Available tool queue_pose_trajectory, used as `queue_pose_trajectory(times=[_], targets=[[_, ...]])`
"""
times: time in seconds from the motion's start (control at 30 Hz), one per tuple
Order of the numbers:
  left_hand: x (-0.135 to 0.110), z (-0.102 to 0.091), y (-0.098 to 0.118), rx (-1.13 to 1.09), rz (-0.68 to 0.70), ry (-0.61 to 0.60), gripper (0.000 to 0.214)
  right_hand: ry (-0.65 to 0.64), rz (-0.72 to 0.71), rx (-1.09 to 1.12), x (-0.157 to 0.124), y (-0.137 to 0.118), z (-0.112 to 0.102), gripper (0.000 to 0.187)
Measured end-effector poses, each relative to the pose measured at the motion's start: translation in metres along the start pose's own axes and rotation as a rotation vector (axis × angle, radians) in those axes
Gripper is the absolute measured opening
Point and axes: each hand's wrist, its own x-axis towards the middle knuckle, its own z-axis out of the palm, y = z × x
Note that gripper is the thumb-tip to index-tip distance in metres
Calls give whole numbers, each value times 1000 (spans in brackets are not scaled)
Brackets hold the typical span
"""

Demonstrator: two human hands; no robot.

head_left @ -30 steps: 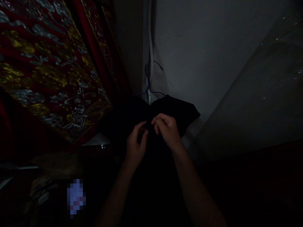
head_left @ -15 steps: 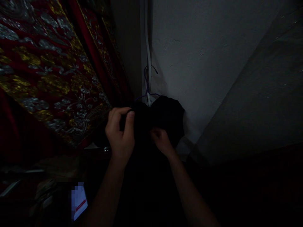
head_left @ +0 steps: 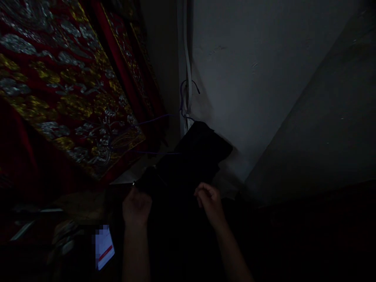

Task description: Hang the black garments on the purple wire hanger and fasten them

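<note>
A black garment hangs off one side of a thin purple wire hanger in dim light. The hanger's left arm and lower bar are bare, while its right side is inside the cloth. My left hand is closed on the garment's left part, low and slightly blurred, its fingertips lost in the dark. To the right, my right hand has its fingers curled together in a pinch on the black cloth. The garment's lower part blends into the darkness between my forearms.
A red cloth with gold and silver embroidery hangs on the left. Behind the hanger's hook runs a pale cable down the corner of a grey wall. At lower left, a lit phone screen lies among dark clutter.
My left hand has moved down and left, drawing the garment off the hanger's left arm, which now shows bare. My right hand has gone lower and slightly right.
</note>
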Motion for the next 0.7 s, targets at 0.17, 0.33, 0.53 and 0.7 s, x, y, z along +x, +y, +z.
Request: queue_pose_trajectory(times=[0.17, 0.33, 0.53, 0.7], targets=[[-17, 36, 10, -142, -128, -15, 14, 178, -8, -51, 9, 11, -11, 25], [-53, 76, 6, 72, -97, -184, 18, -44, -88, -44, -3, -2, 1, 36], [-69, 94, -12, 476, 129, -296, 24, -212, -167, -39, -11, -23, 16, 26], [-44, 80, -6, 602, 112, -578, 46, -350, -95, -101, 11, -44, -4, 22]])
